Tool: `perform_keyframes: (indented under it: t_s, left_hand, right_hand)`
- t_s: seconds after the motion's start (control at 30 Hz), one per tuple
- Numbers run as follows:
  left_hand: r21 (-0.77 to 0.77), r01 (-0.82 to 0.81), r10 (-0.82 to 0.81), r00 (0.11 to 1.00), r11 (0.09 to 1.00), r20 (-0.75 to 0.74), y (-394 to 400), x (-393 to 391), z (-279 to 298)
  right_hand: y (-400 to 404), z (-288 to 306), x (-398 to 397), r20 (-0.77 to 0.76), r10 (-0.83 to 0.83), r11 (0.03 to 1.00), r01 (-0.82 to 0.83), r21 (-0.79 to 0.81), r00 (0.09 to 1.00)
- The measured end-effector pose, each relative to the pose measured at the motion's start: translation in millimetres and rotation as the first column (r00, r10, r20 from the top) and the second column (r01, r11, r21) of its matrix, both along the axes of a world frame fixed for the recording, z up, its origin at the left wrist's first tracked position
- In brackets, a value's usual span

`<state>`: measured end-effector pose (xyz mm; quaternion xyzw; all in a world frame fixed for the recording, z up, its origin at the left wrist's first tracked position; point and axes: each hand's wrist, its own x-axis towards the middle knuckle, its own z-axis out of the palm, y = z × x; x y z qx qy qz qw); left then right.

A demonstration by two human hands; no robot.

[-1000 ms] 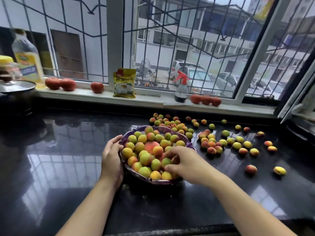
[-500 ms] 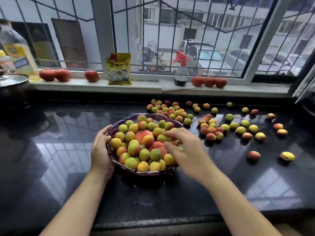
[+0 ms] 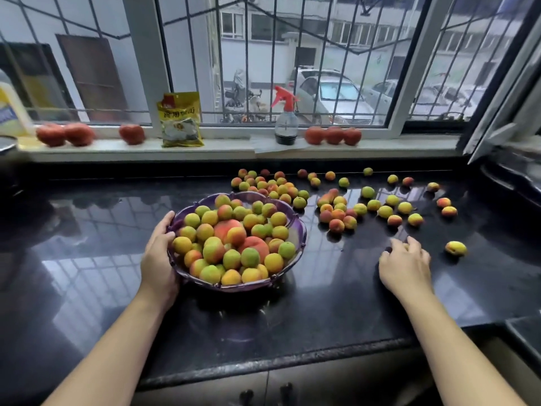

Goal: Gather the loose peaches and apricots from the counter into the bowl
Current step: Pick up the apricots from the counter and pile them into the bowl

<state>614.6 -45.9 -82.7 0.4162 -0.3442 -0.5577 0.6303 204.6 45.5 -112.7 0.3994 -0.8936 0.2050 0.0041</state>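
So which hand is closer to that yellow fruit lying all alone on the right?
Right. The right hand is just left of the lone yellow fruit; the left hand is far across, holding the bowl.

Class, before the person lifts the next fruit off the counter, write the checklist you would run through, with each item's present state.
1. Left hand steadies the purple bowl at its rim: ok.
2. Right hand reaches a loose fruit: ok, fingers curl over one.
3. Firm grip on it: cannot tell, mostly hidden.
4. Room in the bowl: not ok, already heaped.
5. Yellow fruit beside the right hand unobstructed: ok.
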Motion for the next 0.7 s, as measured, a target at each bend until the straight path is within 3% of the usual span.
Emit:
perform_keyframes:
  t_s: [0.2,0.33,0.47,0.6,0.7]
  left_hand:
    - [-0.007,-0.007,0.007,1.0,1.0,0.024,0,1,-1]
    - [0.003,-0.01,0.01,1.0,1.0,0.02,0,1,-1]
    - [0.019,-0.012,0.012,1.0,1.0,-0.001,-2,1,-1]
    - [0.033,-0.024,0.025,0.999,0.999,-0.021,-5,-1,0]
    - [0.036,-0.042,0.043,0.999,0.998,-0.027,-7,-3,0]
  right_hand:
    - [5,12,22,0.014,0.092,0.973,-0.087,-0.213,0.996]
    - [1,50,68,0.085,0.368,0.84,-0.292,-0.458,0.926]
    - [-10,87,108,0.253,0.716,0.655,-0.5,-0.566,0.651]
    - [-43,105,123,0.365,0.86,0.506,-0.682,-0.528,0.356]
    - [-69,114,126,0.365,0.892,0.411,-0.817,-0.405,0.267]
